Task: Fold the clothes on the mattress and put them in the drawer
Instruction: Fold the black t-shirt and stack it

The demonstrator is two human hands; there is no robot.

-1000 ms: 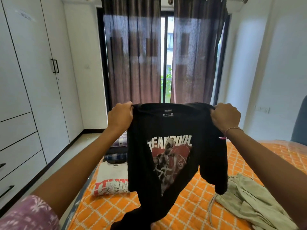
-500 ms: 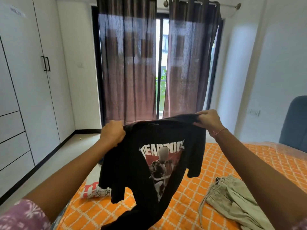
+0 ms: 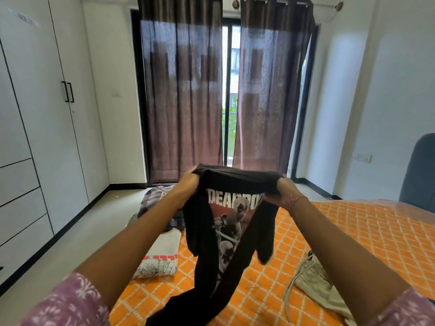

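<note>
Black T-shirt (image 3: 235, 222) in both hands (image 3: 186, 189)

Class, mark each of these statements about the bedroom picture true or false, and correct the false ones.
1. Both hands hold the black Deadpool T-shirt by its top edge. True: left hand, right hand.
2. The wardrobe drawers stand open. False: they are closed.
3. A folded white printed T-shirt lies on the orange quilt. True.
4. The beige trousers are neatly folded. False: they lie crumpled.
5. The curtains are fully closed. False: a gap shows between them.
</note>
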